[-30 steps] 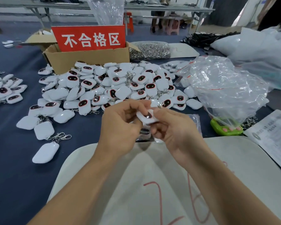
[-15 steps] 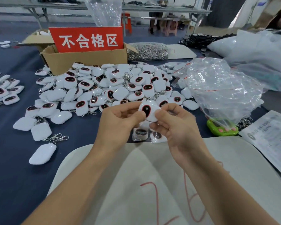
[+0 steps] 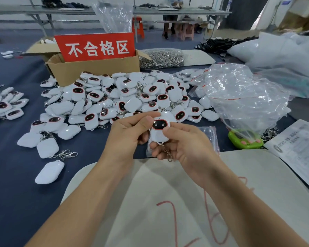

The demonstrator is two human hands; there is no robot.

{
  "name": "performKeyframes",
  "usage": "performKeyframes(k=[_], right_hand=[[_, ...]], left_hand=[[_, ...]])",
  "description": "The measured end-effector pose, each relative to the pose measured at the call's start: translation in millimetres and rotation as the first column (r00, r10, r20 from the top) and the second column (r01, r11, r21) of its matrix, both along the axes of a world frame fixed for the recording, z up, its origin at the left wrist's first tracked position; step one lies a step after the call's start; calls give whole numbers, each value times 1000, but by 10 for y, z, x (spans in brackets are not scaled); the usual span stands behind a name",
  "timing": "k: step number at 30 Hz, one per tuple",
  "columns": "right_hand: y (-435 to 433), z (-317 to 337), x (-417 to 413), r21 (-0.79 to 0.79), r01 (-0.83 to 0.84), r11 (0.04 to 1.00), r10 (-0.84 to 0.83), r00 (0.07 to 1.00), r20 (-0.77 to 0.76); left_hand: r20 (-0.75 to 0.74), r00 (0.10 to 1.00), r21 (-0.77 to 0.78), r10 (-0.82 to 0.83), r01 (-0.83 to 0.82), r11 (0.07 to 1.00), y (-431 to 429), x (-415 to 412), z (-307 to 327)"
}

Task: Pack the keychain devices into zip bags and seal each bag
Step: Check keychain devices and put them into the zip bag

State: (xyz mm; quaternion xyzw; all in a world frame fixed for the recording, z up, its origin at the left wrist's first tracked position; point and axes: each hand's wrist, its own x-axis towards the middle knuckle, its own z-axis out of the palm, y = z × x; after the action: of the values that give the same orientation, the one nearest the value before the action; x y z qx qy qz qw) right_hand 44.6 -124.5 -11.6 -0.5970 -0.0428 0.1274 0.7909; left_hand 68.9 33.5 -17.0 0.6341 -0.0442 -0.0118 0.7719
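We hold one white device (image 3: 159, 130) face up just above the near edge of the tabletop (image 3: 11, 184), its dark red-rimmed screen toward us. The left hand (image 3: 127, 134) pinches its left edge between thumb and curled fingers; the right hand (image 3: 184, 145) pinches the right side, thumb on the front, fingers curled beneath. A short chain (image 3: 167, 152) hangs from its lower end over the right palm.

A zip bag (image 3: 210, 138) lies under the hands, mostly hidden; we cannot tell what it contains. Beyond is a pile (image 3: 125, 97) of like devices, some face down. To the right, crumpled clear bags (image 3: 243, 97) cover part of a green toy (image 3: 244, 140), and a printed paper (image 3: 300, 148) is cut off by the frame, its text too small to read.

The tabletop is dark blue, with a pale sack (image 3: 150, 193) marked in red under our forearms. A cardboard box (image 3: 93, 70) with a red sign (image 3: 96, 47) stands behind the pile, next to a bag of metal clips (image 3: 161, 58). Farther back are long tables (image 3: 43, 11) and an orange stool (image 3: 138, 27).
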Motion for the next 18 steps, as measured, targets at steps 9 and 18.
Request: performKeyframes(k=[9, 18], right_hand=[[44, 5, 0, -198, 118, 973, -109, 992, 56], [57, -26, -3, -187, 149, 971, -143, 989, 41]], left_hand=[[23, 991, -4, -129, 129, 992, 14, -3, -16], [5, 992, -31, -129, 129, 991, -10, -45, -6]])
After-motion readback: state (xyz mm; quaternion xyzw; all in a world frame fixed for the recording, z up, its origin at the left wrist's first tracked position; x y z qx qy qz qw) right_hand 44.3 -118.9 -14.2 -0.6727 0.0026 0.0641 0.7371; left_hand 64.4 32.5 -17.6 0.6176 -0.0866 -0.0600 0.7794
